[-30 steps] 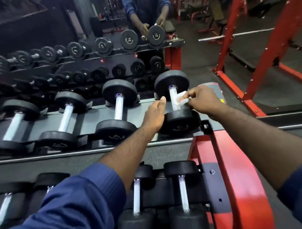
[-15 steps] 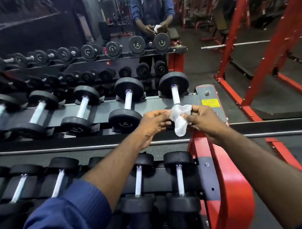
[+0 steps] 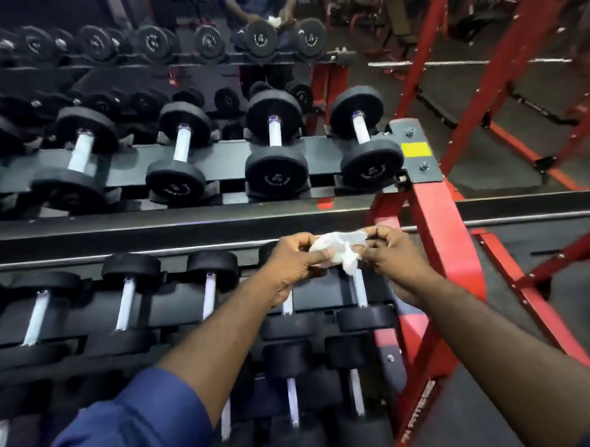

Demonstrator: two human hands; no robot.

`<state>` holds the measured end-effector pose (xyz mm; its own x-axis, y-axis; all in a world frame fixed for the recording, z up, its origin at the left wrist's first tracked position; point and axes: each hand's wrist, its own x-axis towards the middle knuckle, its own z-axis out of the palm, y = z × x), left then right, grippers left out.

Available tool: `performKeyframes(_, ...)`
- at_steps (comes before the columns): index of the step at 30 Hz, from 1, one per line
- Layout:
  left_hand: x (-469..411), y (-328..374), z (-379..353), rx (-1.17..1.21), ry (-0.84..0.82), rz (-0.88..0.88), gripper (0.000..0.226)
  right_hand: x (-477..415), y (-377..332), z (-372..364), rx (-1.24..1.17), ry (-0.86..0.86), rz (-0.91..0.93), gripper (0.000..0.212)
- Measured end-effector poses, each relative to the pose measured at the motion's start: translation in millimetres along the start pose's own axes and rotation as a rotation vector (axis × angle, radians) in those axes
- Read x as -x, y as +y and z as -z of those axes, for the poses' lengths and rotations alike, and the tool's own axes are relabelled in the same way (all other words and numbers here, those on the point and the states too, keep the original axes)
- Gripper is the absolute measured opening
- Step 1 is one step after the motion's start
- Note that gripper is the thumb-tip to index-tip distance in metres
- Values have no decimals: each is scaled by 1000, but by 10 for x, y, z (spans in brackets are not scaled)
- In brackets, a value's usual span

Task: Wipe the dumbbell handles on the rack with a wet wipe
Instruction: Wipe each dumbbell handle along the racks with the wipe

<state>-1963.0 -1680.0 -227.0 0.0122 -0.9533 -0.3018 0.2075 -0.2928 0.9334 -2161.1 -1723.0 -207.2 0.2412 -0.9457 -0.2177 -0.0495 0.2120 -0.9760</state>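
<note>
Both hands, left hand (image 3: 293, 260) and right hand (image 3: 393, 256), are pinching the crumpled wet wipe (image 3: 339, 247) between them above the middle-tier dumbbell handle (image 3: 359, 289), near the rack (image 3: 434, 218) with its red end frame.

tiered dumbbell rack (image 3: 422, 172), black dumbbells (image 3: 274, 147) resting in its cradles
</note>
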Motion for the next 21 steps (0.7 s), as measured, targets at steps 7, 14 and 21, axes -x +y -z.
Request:
performKeyframes(7,202,-270,71,-8,1,-4,32,443,223,-169,5,-28,-37,53)
performKeyframes(14,100,-458,-3,-47,-103,36,15,421,569,-38,33,77,-67,56)
performKeyframes(21,-234,-680,-183,16,-4,191,21,181,787,237,-7,93,-136,65)
